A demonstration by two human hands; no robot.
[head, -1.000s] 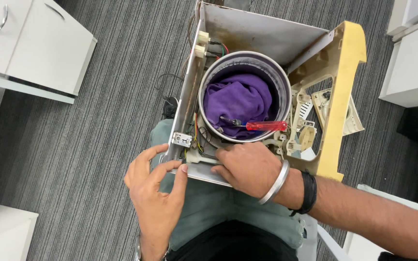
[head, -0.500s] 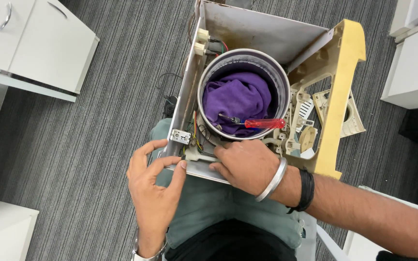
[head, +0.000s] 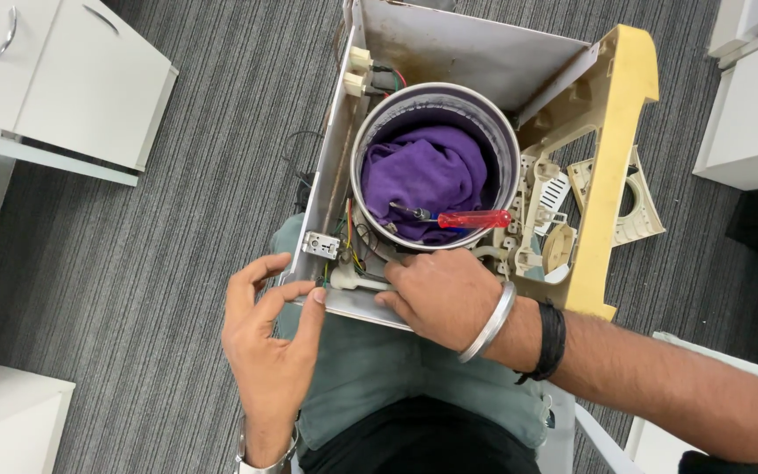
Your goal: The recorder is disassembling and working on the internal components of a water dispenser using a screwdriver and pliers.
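My right hand (head: 439, 297) presses flat, fingers loose, on the opened machine (head: 449, 53) on my lap. Just past my knuckles its steel drum (head: 509, 140) holds a purple cloth (head: 427, 171) and a red-handled screwdriver (head: 471, 219). My left hand (head: 267, 342) is unclenched, fingertips touching the grey metal edge.

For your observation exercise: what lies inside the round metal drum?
Inside the metal drum: a crumpled purple cloth, with a red-handled screwdriver on it. The cloth covers the drum's bottom.

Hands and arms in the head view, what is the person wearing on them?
Both arms are bare, with no sleeves or gloves. The right hand has a plain silver bangle at the wrist and a black band just behind it. The left hand has a silver metal bracelet at the wrist, partly cut off.
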